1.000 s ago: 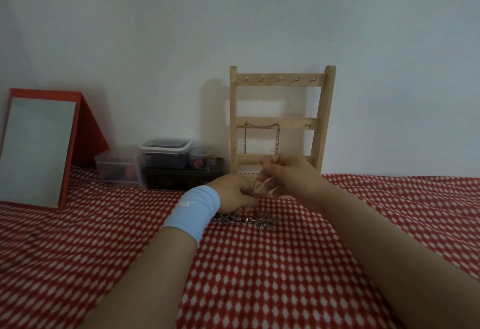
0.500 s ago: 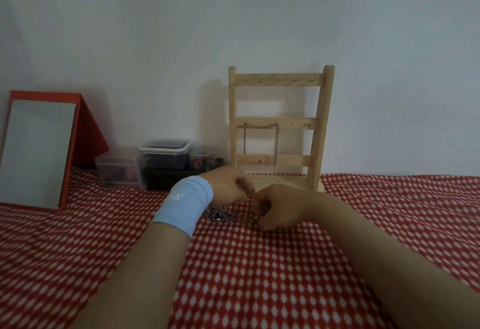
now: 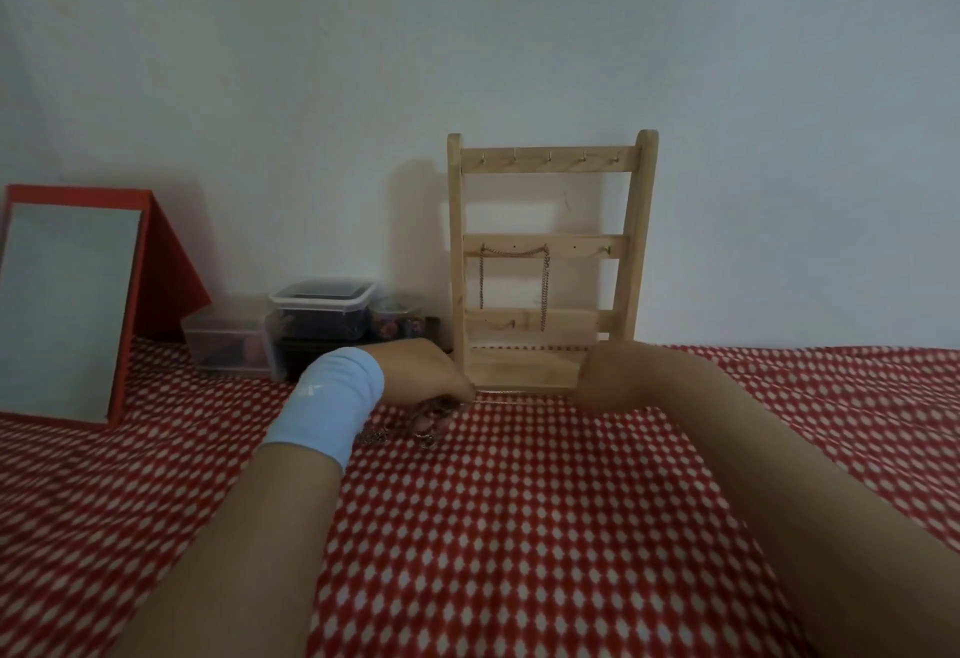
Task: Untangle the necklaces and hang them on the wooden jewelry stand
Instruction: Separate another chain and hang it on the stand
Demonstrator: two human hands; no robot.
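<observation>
The wooden jewelry stand (image 3: pixel 636 242) stands against the wall on the red checked cloth. One chain (image 3: pixel 544 288) hangs from two hooks of its middle rail. A tangled heap of necklaces (image 3: pixel 423 426) lies on the cloth in front of the stand's left post. My left hand (image 3: pixel 423 369), with a light blue wristband, is curled just above the heap and pinches a thin chain (image 3: pixel 519 392). That chain runs taut to the right along the stand's base to my right hand (image 3: pixel 615 377), which is blurred and closed like a fist around its other end.
A red-framed mirror (image 3: pixel 67 309) leans at the far left. Clear plastic boxes (image 3: pixel 317 319) with small items sit left of the stand by the wall. The red and white cloth (image 3: pixel 519 527) covers the whole surface.
My right hand has swung right, from beside the left hand to the stand's right post, drawing a thin chain out taut. The left hand stayed over the heap.
</observation>
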